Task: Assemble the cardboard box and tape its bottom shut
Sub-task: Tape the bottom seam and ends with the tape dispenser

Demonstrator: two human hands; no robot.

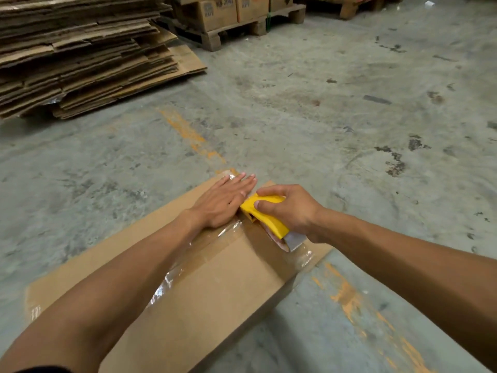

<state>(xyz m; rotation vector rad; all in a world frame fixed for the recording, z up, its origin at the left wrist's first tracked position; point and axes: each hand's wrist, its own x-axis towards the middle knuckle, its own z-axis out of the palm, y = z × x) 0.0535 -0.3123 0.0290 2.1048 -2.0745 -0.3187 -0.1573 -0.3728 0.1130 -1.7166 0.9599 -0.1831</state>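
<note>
The cardboard box [204, 292] sits bottom-up on the concrete floor [349, 117], light, stiff at its edges but likely to give along the middle seam, so pressing beside the seam suits it. The left hand [224, 201] lies flat, fingers straight, on the clear tape [215, 238]. Just right of it on the box, the right hand [289, 208] grips the yellow tape dispenser [265, 215].

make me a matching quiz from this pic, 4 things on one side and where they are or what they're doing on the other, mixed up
1. left hand
2. right hand
3. flat cardboard stack
4. pallet

a. far left on the floor
b. pressing flat on the taped box
c. under printed cartons at the back
d. gripping the yellow tape dispenser

Pairs: 1-b, 2-d, 3-a, 4-c
</note>
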